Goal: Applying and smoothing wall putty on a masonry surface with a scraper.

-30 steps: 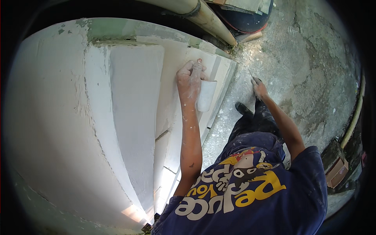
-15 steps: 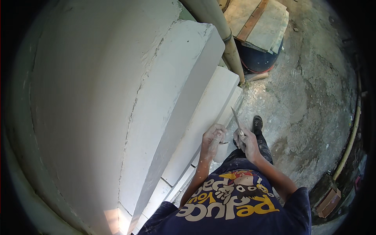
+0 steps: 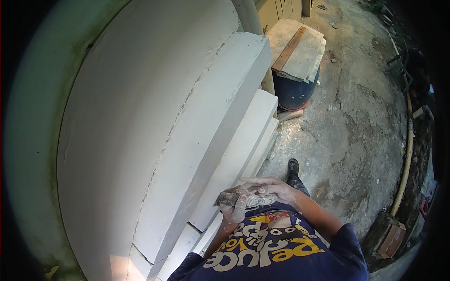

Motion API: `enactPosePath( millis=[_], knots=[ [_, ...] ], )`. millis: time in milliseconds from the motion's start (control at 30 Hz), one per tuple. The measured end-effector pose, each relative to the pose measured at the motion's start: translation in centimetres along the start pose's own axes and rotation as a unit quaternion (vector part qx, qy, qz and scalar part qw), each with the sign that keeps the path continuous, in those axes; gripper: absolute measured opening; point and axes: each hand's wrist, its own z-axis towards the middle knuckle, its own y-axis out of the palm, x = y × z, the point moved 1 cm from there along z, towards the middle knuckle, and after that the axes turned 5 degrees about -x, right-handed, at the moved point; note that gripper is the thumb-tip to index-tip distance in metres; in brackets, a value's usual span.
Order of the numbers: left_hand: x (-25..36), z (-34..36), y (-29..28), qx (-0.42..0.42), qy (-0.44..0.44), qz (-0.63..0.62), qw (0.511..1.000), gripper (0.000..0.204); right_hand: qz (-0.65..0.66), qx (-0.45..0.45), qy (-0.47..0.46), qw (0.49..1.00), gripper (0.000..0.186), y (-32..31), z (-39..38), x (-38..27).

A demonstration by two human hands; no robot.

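Note:
My left hand [image 3: 234,210] and my right hand [image 3: 275,189] meet at my waist around a dusty grey scraper [image 3: 222,199] with a flat blade. The left fingers close round it near the blade; the right hand holds the handle end with its index finger stretched out. Both hands are coated in pale powder. The white cylinder seen earlier in my left hand is hidden. Just left of my hands are white plastered step edges [image 3: 234,145] and a broad white surface [image 3: 122,131] with a long crack.
A dark drum [image 3: 291,93] covered by pale boards [image 3: 302,47] stands ahead, beside a pipe [image 3: 268,82]. The rough concrete path [image 3: 356,131] runs along the right, bordered by a yellowish pipe [image 3: 405,173] and a cardboard piece [image 3: 391,240]. My boot [image 3: 294,166] is on the path.
My left hand has moved down from the steps to my waist, and the right has come leftward to meet it. The scraper has turned from pointing upward to lying crosswise. The view has shifted.

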Motion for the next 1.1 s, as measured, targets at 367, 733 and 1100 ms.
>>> enactPosePath(
  millis=[367, 733, 1100],
  knots=[
    [1.1, -2.8, -3.2, -0.046, -0.017, -0.052, 0.997, 0.016, -0.204, -0.066, 0.096, 0.972, 0.052, 1.7, 1.2, 4.8],
    [2.4, -4.6, -3.0, 0.19, 0.047, 0.019, 0.98, 0.031, -0.524, -0.177, 0.008, 0.833, 0.081, 5.3, 2.3, 3.8],
    [5.9, -3.9, -2.4, 0.21, 0.134, 0.179, 0.952, 0.051, -0.646, -0.059, 0.012, 0.761, 0.051, 5.3, 0.1, 0.3]
  ],
)
